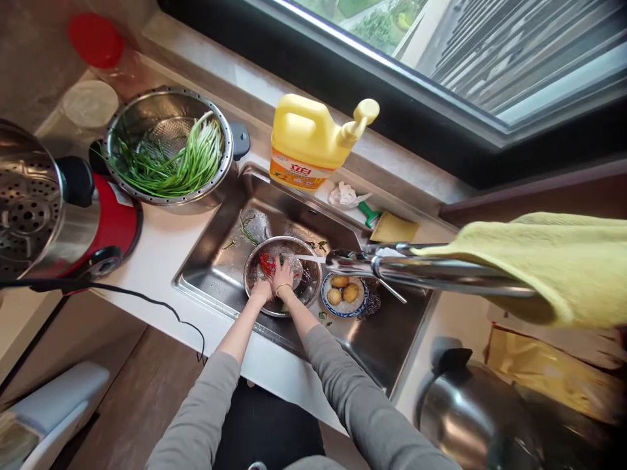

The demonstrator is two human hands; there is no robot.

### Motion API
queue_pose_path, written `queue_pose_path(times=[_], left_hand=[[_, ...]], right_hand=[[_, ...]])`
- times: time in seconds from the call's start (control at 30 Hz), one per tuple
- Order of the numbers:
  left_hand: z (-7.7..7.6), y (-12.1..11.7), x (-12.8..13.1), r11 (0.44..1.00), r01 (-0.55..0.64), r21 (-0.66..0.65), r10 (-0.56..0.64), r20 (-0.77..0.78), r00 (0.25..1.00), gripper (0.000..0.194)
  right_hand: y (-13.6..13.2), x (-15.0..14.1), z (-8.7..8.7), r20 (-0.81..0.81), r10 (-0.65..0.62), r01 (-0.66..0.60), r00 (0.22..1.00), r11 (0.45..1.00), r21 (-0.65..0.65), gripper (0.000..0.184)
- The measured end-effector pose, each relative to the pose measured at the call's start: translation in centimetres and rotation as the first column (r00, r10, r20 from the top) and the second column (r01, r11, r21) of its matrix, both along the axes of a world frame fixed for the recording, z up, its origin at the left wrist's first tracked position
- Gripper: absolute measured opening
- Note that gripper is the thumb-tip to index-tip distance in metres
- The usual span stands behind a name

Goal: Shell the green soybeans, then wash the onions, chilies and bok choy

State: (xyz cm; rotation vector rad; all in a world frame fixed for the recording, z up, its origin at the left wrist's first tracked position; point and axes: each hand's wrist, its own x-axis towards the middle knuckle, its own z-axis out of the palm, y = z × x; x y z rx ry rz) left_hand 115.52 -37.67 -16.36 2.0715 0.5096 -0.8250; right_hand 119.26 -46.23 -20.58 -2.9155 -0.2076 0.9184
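A round metal bowl stands in the sink with water in it. Red peppers, probably chilies, lie inside it near its far left side. My left hand reaches over the near rim into the bowl, just below the peppers; its fingertips are hard to make out. Beside it, my right hand, with a thin bracelet at the wrist, is also in the bowl, its fingers stretched and apart next to the peppers. From the faucet at the right, a stream of water runs into the bowl.
The sink also holds a patterned dish with several potatoes and scraps of greens. Green onions fill a steamer pot behind left. A yellow detergent jug stands behind; a yellow cloth hangs over the faucet.
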Motion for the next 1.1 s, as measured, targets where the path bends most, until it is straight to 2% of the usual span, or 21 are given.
queue_pose_path(times=[0.1, 0.2, 0.37, 0.5, 0.6, 0.67, 0.73, 0.8, 0.87, 0.93, 1.0, 1.1], left_hand=[[0.0, -0.3, -0.6, 1.0, -0.005, 0.031, 0.006, -0.052, 0.999, 0.044], [0.3, -0.5, -0.8, 0.997, -0.034, 0.075, 0.035, -0.016, 0.999, 0.047], [1.2, -0.3, -0.5, 0.99, -0.12, 0.077, 0.121, -0.005, 0.993, 0.047], [2.0, 0.3, -0.4, 0.985, -0.148, 0.092, 0.147, 0.016, 0.989, 0.052], [2.6, 0.9, -0.6, 0.998, -0.053, 0.027, 0.054, -0.029, 0.998, 0.057], [3.2, 1.4, -1.0, 1.0, -0.011, -0.009, 0.011, -0.006, 1.0, 0.051], [3.6, 2.2, -1.3, 0.994, -0.1, 0.053, 0.09, 0.153, 0.984, 0.045], [3.8, 3.2, -1.6, 0.952, -0.268, 0.145, 0.209, 0.328, 0.921, 0.048], [3.6, 4.4, -1.8, 0.914, -0.358, 0.192, 0.275, 0.356, 0.893, 0.055], [3.2, 5.4, -1.7, 0.928, -0.326, 0.182, 0.277, 0.251, 0.927, 0.059], [3.0, 5.8, -1.6, 0.944, -0.292, 0.156, 0.259, 0.199, 0.945, 0.059], [3.8, 4.9, -1.1, 0.931, -0.34, 0.132, 0.282, 0.334, 0.9, 0.056]], right_hand=[[-0.3, 0.6, -1.1, -0.026, 0.154, -0.155, 0.988, 0.987, -0.038, 0.064], [-1.2, 1.3, -1.5, -0.085, 0.352, -0.349, 0.932, 0.936, 0.047, 0.057], [-1.9, 1.8, -0.5, -0.11, 0.423, -0.421, 0.9, 0.906, 0.041, 0.055], [-1.8, 0.8, 0.7, -0.049, 0.327, -0.329, 0.944, 0.944, -0.037, 0.064], [-1.1, 0.0, 0.9, -0.07, 0.332, -0.33, 0.941, 0.943, 0.036, 0.068], [-0.2, -0.1, 0.7, -0.07, 0.189, -0.189, 0.979, 0.982, 0.007, 0.067], [1.0, 0.0, 0.3, -0.047, 0.086, -0.086, 0.995, 0.996, -0.009, 0.063], [1.9, 0.4, 0.0, -0.043, 0.105, -0.103, 0.994, 0.994, 0.046, 0.055], [2.0, 1.1, -0.2, -0.069, 0.035, -0.029, 0.997, 0.995, 0.097, 0.05], [1.3, 1.8, 0.1, -0.132, -0.102, 0.119, 0.986, 0.985, 0.129, 0.047], [-0.2, 2.4, 0.9, -0.192, -0.167, 0.202, 0.967, 0.962, 0.182, 0.042], [-2.4, 2.4, 3.1, -0.215, -0.153, 0.213, 0.965, 0.932, 0.294, 0.033]])
